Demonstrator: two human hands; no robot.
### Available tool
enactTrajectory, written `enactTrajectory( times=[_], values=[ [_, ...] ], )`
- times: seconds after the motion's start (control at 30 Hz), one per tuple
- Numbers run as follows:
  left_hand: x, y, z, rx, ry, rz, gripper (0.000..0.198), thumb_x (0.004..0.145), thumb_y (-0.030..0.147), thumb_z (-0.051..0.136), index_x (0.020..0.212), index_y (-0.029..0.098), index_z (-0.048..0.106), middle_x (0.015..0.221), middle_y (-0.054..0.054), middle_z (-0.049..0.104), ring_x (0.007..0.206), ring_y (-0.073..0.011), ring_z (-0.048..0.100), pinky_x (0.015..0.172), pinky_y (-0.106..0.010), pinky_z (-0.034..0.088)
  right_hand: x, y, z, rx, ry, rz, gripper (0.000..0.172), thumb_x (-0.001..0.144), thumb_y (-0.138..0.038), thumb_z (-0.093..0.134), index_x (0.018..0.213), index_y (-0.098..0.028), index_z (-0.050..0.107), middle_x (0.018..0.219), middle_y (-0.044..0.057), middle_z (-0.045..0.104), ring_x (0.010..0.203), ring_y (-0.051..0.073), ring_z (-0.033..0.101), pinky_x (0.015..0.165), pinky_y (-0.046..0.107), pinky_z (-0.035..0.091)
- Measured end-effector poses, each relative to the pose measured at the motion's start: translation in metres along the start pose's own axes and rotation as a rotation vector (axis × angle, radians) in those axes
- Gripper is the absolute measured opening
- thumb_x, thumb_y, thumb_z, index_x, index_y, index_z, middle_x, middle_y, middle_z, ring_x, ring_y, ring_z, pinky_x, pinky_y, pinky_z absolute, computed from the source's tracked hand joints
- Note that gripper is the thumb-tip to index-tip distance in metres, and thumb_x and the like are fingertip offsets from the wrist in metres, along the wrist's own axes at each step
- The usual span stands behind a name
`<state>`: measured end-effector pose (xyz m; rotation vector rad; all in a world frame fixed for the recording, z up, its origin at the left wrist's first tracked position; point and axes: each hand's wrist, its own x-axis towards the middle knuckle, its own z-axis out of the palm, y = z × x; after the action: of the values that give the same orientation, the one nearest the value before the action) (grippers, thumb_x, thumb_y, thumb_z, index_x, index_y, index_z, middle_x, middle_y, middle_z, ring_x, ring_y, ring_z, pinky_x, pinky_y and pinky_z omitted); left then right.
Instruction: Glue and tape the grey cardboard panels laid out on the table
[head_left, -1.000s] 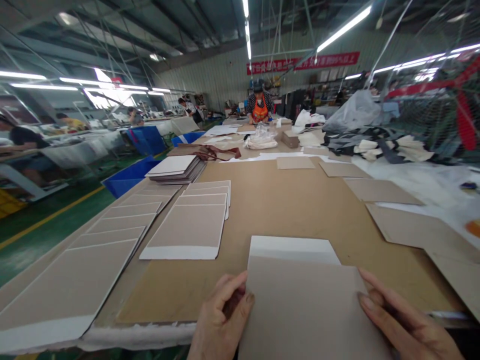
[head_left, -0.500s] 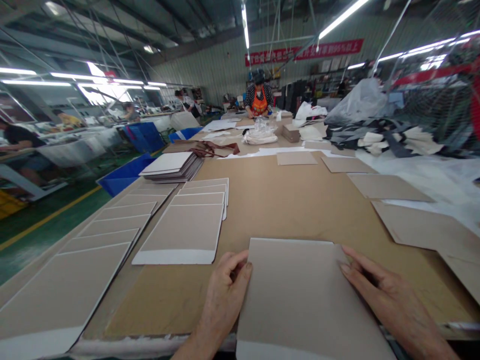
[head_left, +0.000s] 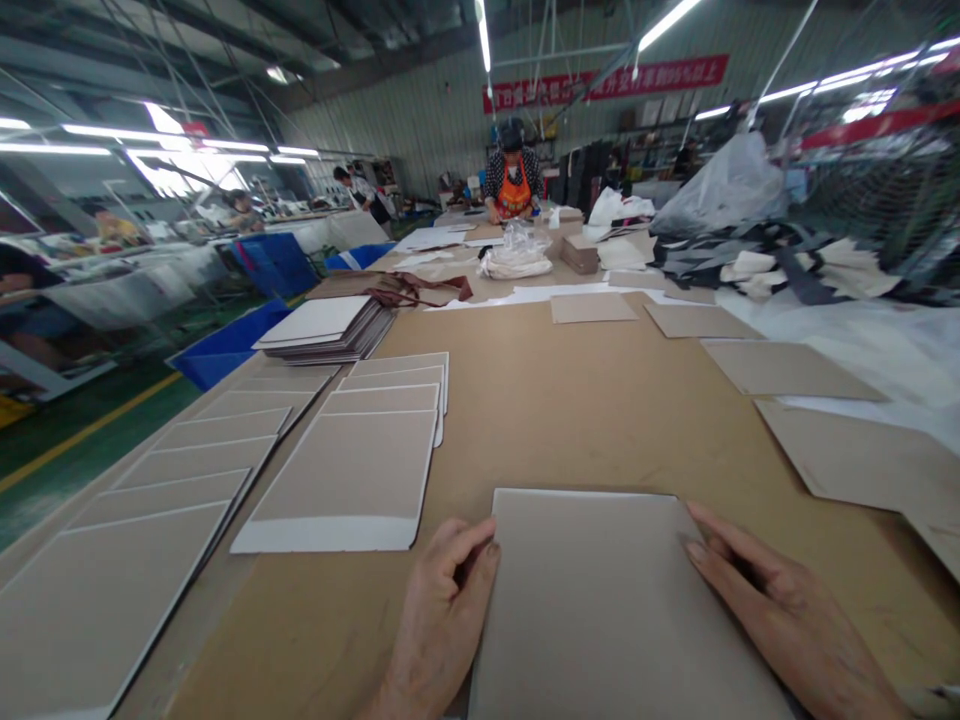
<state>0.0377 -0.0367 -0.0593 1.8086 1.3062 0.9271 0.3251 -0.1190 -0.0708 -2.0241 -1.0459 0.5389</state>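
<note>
A flat grey-beige panel (head_left: 592, 610) with a thin pale far edge lies in front of me, its near end out of the picture. My left hand (head_left: 454, 600) pinches its left edge near the far corner, thumb and index finger closed on it. At the opposite edge, my right hand (head_left: 765, 590) grips the panel between thumb and fingers close to the far right corner. To the left, an overlapping row of similar panels (head_left: 349, 470) with white borders rests on the brown table (head_left: 517, 400).
Another overlapping row of panels (head_left: 150, 580) runs along the table's left side. Behind it stands a stack of boards (head_left: 322, 325). Single beige sheets (head_left: 795, 370) line the right side. Plastic bags (head_left: 517, 255) and dark scraps (head_left: 780, 255) lie farther back. A person in an orange apron (head_left: 514, 190) stands at the far end.
The view has shifted slightly, so the panels on the table sit a little lower and farther left. Both hands keep their hold on the same panel, whose far edge appears slightly lower.
</note>
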Motion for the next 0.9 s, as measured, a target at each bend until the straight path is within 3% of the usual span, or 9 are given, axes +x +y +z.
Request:
enactTrajectory(
  times=[0.3, 0.57, 0.73, 0.9],
  values=[
    [0.001, -0.004, 0.002, 0.014, -0.021, -0.011, 0.027, 0.09, 0.035, 0.055, 0.109, 0.025, 0.071, 0.082, -0.001, 0.06, 0.081, -0.0156, 0.059, 0.073, -0.024, 0.047, -0.001, 0.0, 0.006, 0.017, 0.046, 0.022, 0.056, 0.071, -0.059, 0.06, 0.114, -0.025, 0.072, 0.08, -0.001, 0.072, 0.074, 0.021, 0.07, 0.063, 0.027, 0.056],
    [0.001, -0.004, 0.003, 0.081, -0.019, -0.014, 0.029, 0.09, 0.037, 0.054, 0.11, 0.025, 0.07, 0.083, -0.002, 0.062, 0.08, -0.0167, 0.06, 0.072, -0.024, 0.049, 0.0, 0.0, 0.009, -0.036, 0.07, 0.015, 0.059, 0.07, -0.062, 0.058, 0.113, -0.024, 0.073, 0.092, 0.003, 0.075, 0.09, 0.027, 0.07, 0.077, 0.034, 0.058],
    [0.0, -0.007, 0.004, 0.133, 0.0, 0.044, 0.028, 0.089, 0.036, 0.055, 0.11, 0.024, 0.069, 0.083, -0.001, 0.061, 0.076, -0.015, 0.061, 0.069, -0.022, 0.05, 0.002, -0.002, 0.007, -0.11, 0.051, -0.035, 0.056, 0.073, -0.058, 0.056, 0.113, -0.023, 0.072, 0.082, 0.002, 0.073, 0.078, 0.022, 0.07, 0.069, 0.028, 0.057],
    [0.001, -0.014, 0.002, 0.185, -0.013, 0.105, 0.03, 0.088, 0.036, 0.057, 0.114, 0.024, 0.067, 0.085, 0.0, 0.061, 0.077, -0.0144, 0.062, 0.07, -0.021, 0.051, 0.002, -0.012, 0.007, -0.152, 0.005, -0.091, 0.053, 0.08, -0.053, 0.051, 0.114, -0.018, 0.07, 0.061, -0.002, 0.062, 0.059, 0.017, 0.063, 0.056, 0.025, 0.052]
  ],
)
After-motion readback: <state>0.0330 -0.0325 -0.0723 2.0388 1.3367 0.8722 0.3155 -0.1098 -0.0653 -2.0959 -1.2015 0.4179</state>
